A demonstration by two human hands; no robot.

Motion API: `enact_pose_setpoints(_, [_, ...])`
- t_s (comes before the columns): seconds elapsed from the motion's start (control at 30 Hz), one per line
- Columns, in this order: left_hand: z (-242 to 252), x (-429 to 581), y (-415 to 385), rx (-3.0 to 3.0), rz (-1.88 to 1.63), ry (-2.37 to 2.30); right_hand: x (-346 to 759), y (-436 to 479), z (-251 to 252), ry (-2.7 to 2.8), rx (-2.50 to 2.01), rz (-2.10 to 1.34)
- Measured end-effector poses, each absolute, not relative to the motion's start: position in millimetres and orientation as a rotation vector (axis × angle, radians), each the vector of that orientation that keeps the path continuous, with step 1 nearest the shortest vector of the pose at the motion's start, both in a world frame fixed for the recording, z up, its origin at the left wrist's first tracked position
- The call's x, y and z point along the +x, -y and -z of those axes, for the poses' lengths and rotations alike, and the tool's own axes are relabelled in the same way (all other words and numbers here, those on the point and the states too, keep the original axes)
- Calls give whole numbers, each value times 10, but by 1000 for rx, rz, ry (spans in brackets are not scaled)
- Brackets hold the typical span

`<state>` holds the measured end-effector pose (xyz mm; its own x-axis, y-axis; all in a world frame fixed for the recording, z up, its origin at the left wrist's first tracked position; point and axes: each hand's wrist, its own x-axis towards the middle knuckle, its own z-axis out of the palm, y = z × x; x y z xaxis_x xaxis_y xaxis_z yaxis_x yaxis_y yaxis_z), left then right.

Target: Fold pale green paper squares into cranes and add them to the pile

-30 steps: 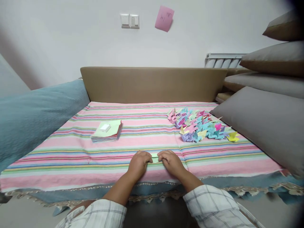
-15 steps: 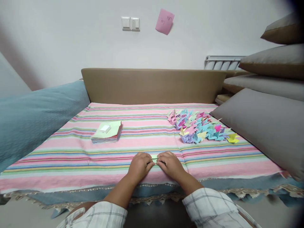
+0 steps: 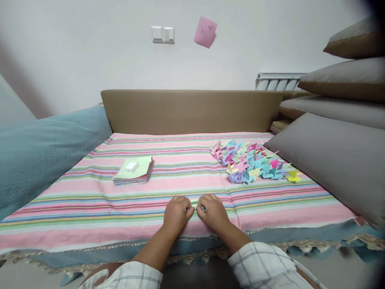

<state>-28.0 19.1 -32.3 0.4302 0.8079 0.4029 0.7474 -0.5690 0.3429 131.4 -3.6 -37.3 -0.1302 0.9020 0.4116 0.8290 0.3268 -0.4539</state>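
Observation:
Close together at the near part of the striped cloth, my left hand (image 3: pixel 177 211) and my right hand (image 3: pixel 212 209) pinch a piece of light green paper (image 3: pixel 194 201) from either side. Only a thin strip of the paper shows between the fingers; the rest is hidden under them. Off to the left lies a stack of coloured square paper (image 3: pixel 134 172), a pale green sheet on top. A small white block (image 3: pixel 131 166) rests on that stack. Many folded paper cranes (image 3: pixel 249 162) in several colours are spread in a group at the back right.
A pink, striped cloth (image 3: pixel 180 182) covers the seat. Behind it stands a brown backrest (image 3: pixel 189 112). A blue-covered armrest (image 3: pixel 54 148) bounds the left, and grey cushions (image 3: pixel 339 156) are piled at the right. A pink note (image 3: pixel 205 32) hangs on the wall beside white switches (image 3: pixel 163 34).
Both hands stay on the paper, their fingers slightly shifted, and less of the green strip shows between them. The whole view has tilted a little.

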Motion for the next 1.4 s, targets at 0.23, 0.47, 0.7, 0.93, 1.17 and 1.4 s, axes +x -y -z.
enact_pose_setpoints(0.23, [269, -254, -149, 2398, -812, -1524, 1335, 28, 444, 1872, -1523, -222])
enact_pose_setpoints(0.47, [266, -279, -201, 2380, -804, -1393, 1369, -31, 386, 1926, -1488, -323])
enact_pose_setpoints(0.7, [291, -289, -232, 2410, -800, -1368, 1397, -14, 359, 1978, -1427, -303])
enact_pose_setpoints(0.93, [277, -278, -215, 2414, -782, -1404, 1391, -17, 430, 2008, -1207, -234])
enact_pose_setpoints(1.17, [278, -273, -201, 2404, -795, -1419, 1372, -48, 468, 1972, -1083, -223])
enact_pose_setpoints(1.4, [299, -274, -200, 2383, -810, -1424, 1361, -58, 500, 1941, -1106, -220])
